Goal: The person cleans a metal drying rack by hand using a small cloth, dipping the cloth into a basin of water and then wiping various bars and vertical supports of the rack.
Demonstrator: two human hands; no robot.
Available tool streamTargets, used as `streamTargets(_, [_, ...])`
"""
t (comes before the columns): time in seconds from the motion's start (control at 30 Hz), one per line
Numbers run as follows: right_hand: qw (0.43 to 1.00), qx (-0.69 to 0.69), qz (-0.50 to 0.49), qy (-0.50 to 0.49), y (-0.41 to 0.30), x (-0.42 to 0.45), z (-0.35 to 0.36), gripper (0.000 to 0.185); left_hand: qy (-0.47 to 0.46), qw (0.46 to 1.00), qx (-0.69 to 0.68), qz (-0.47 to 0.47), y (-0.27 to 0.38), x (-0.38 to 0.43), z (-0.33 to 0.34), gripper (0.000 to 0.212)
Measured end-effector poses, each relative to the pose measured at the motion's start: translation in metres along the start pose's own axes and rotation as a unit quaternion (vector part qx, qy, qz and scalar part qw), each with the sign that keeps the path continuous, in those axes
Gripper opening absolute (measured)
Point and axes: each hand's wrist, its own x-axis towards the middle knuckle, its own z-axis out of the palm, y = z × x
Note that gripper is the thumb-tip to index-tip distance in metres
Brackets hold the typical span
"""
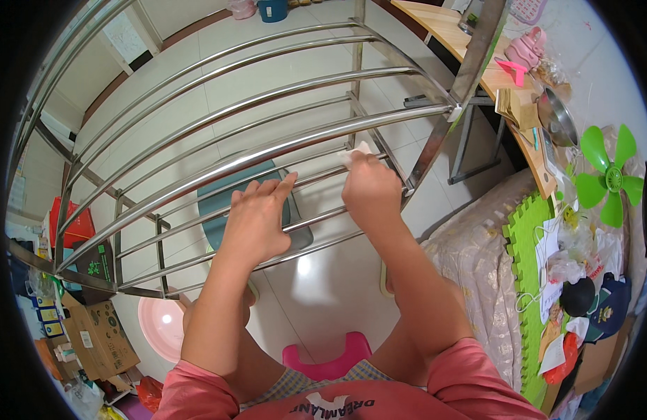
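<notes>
A metal rack of shiny tubes (260,152) stands in front of me, with several long bars running across it. My right hand (372,184) is closed around a crumpled white cloth or tissue (357,151) against a lower bar, close to the rack's right end. Further left, my left hand (257,218) rests over the lower bars, fingers spread a little; whether it grips a bar is hidden by the hand itself. Beneath the bars, a grey-green stool or seat (213,191) shows on the tiled floor.
A pink basin (158,333) and a cardboard box (102,338) are at the left. Between my legs is a pink plastic stool (331,362). At the right are a wooden desk (530,152), a green fan (613,179) and a patterned cover (460,273) beside a green foam mat (530,236).
</notes>
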Motion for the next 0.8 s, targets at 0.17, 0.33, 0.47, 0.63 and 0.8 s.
streamTargets(0.17, [0.986,0.138,-0.089,-0.004,-0.002,-0.007,0.005,0.024,-0.008,1.000,-0.014,0.005,0.001,0.002,0.001,0.082])
streamTargets(0.33, [0.992,0.097,0.034,0.072,0.007,0.007,-0.015,0.027,0.001,0.999,-0.030,0.010,-0.004,-0.001,0.000,0.081])
streamTargets(0.47, [0.999,0.010,0.048,0.011,0.016,0.004,-0.009,0.026,0.008,1.000,0.002,0.008,-0.001,-0.002,0.000,0.081])
streamTargets(0.63, [0.999,-0.008,-0.021,0.024,0.009,-0.001,0.003,0.021,0.000,1.000,-0.002,0.010,-0.001,0.000,0.000,0.082])
streamTargets(0.8, [0.994,0.080,-0.078,0.015,-0.007,-0.012,0.008,0.023,-0.004,1.000,0.001,0.007,-0.001,0.000,0.000,0.083])
